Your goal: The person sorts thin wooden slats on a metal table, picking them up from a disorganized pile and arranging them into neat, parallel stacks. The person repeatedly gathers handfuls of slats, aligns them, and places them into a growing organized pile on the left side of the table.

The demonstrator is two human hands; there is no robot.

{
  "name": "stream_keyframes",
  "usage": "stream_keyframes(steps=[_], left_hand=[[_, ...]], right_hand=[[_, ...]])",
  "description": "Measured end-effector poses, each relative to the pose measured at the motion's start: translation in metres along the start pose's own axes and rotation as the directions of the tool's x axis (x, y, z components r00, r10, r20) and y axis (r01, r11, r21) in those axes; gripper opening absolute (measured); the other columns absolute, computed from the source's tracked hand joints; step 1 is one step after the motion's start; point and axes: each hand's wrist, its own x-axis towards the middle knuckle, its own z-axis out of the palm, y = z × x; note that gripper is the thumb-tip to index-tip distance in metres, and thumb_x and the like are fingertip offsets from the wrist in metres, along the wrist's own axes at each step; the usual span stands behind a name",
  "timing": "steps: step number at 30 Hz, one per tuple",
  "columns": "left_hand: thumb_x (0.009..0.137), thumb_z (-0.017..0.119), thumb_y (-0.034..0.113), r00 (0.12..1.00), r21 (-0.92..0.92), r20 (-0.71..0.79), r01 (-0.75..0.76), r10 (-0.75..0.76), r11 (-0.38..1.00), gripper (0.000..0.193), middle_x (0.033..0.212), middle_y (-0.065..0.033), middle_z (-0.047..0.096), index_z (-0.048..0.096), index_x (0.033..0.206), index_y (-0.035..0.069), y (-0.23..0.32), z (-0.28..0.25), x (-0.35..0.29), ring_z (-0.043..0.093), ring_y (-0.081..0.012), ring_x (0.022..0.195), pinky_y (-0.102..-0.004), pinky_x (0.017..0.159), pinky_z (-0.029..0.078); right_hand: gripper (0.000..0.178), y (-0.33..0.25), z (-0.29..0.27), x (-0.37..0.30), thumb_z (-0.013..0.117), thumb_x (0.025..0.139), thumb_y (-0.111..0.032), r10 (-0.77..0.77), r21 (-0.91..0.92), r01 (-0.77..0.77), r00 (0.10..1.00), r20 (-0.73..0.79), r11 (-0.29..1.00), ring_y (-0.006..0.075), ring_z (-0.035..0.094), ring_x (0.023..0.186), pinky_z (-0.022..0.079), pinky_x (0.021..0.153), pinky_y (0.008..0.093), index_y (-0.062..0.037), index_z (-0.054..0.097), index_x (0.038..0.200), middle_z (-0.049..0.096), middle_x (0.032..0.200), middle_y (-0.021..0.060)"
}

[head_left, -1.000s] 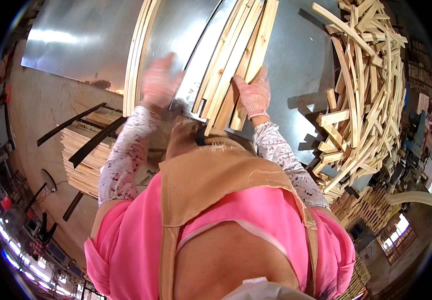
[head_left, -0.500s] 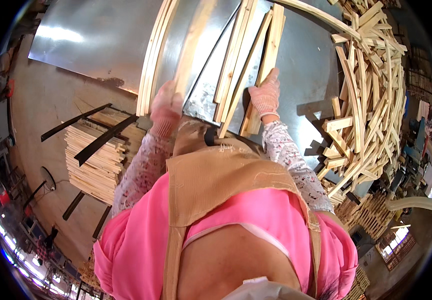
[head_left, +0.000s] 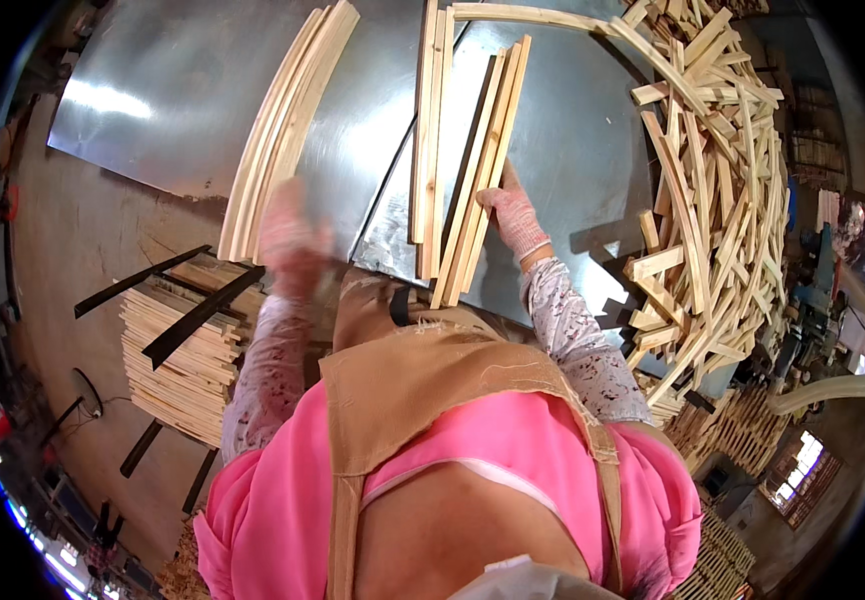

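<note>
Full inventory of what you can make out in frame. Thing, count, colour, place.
Metal table: 1, silver-grey, in front of the person
Left bunch: several wood strips, pale, table's left
Middle bunch: few strips, pale, table's centre
Right bunch: few strips, pale, right of centre
Crosswise strip: 1, pale, table's far side
Wood heap: many pieces, pale, table's right
Strip stack: 1, pale, lower left
Bars: at least 4, black, around strip stack
Window: 1, bright, lower right
Apron: 1, tan, torso
Shirt: 1, pink, under apron
Sleeves: 2, pale floral, forearms
Left hand: 1, pinkish glove, blurred by left bunch
Right hand: 1, pinkish glove, at right bunch
</note>
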Motion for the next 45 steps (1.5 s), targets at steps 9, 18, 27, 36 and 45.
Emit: stream_keyframes(steps=[9, 18, 27, 36, 45], left_hand=[[0.086, 0.071, 0.074, 0.868, -0.180, 0.475, 0.259, -0.146, 0.949, 0.111, 0.155, -0.0266, 0.054, 0.044, 0.157, -0.006, 0.132, 0.065, 0.113, 0.046, -0.0399, 0.148, -0.0475, 0.125, 0.034], [0.080, 0.085, 0.061, 0.833, 0.372, 0.362, 0.283, -0.419, 0.884, 0.118, 0.177, -0.0305, 0.015, 0.029, 0.171, 0.010, 0.168, 0.059, 0.089, 0.030, -0.0485, 0.159, -0.0507, 0.125, 0.037], [0.073, 0.090, 0.045, 0.893, 0.316, 0.273, 0.268, -0.358, 0.910, 0.122, 0.177, -0.0316, 0.014, 0.027, 0.172, 0.014, 0.146, 0.075, 0.071, 0.029, -0.0511, 0.158, -0.0597, 0.123, 0.034], [0.072, 0.089, 0.044, 0.972, 0.161, 0.178, 0.123, -0.151, 0.979, 0.121, 0.171, -0.0338, 0.025, 0.028, 0.172, 0.014, 0.133, 0.075, 0.070, 0.038, -0.0546, 0.150, -0.0594, 0.121, 0.037], [0.080, 0.089, 0.039, 0.982, 0.085, 0.178, -0.075, 0.059, 0.994, 0.109, 0.170, -0.0324, 0.031, 0.034, 0.169, 0.011, 0.153, 0.056, 0.070, 0.039, -0.0510, 0.152, -0.0567, 0.123, 0.036]], right_hand=[[0.057, -0.035, 0.038, 0.029, 0.059, 0.100, -0.032, -0.204, -0.665, 0.207, 0.975, 0.084, 0.718, 0.0517, 0.063, 0.125, 0.050, 0.110, 0.0530, -0.0028, 0.056, 0.148, 0.066, 0.129, 0.0376], [0.044, -0.170, -0.118, 0.160, 0.065, 0.086, -0.022, -0.716, -0.979, 0.137, 0.698, -0.012, 0.150, 0.0436, 0.070, 0.104, 0.056, 0.091, 0.0545, -0.0079, 0.067, 0.129, 0.074, 0.111, 0.0198], [0.057, -0.238, -0.258, 0.289, 0.065, 0.094, -0.022, -0.515, -0.985, 0.113, 0.857, 0.029, 0.133, 0.0393, 0.070, 0.120, 0.056, 0.103, 0.0499, -0.0149, 0.057, 0.150, 0.073, 0.129, 0.0182], [0.061, -0.282, -0.180, 0.312, 0.076, 0.089, -0.029, -0.281, -0.952, 0.241, 0.942, 0.183, 0.189, 0.0396, 0.071, 0.118, 0.056, 0.104, 0.0453, -0.0065, 0.063, 0.144, 0.074, 0.128, 0.0203], [0.061, -0.156, -0.079, 0.135, 0.072, 0.093, -0.020, -0.052, 0.201, 0.028, 0.992, 0.113, 0.979, 0.0218, 0.072, 0.081, 0.062, 0.075, 0.0350, 0.0097, 0.053, 0.143, 0.071, 0.098, 0.0126]])
